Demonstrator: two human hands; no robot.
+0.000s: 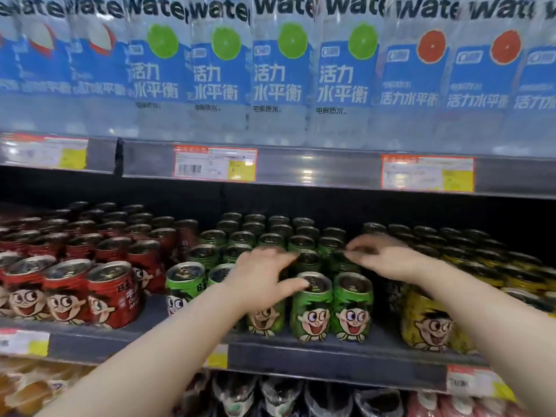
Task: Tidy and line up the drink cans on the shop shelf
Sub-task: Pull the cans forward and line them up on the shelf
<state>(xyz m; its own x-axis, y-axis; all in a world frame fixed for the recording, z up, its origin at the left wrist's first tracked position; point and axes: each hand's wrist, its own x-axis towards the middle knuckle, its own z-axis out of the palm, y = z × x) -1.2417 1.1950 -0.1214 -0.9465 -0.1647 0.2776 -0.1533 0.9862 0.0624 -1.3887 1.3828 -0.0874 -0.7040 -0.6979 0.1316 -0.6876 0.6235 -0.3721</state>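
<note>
Green drink cans with a cartoon face stand in rows in the middle of the grey shelf. My left hand lies palm down over a front green can, fingers spread, its thumb reaching onto the top of the neighbouring front can. My right hand reaches in from the right over the second row. Its curled fingertips sit at the rim of a green can there. Blur hides whether they grip it.
Red cans of the same brand fill the shelf's left side, yellow ones the right. The shelf above hangs low over the back rows and carries water bottles and price tags. More packaged drinks sit on the shelf below.
</note>
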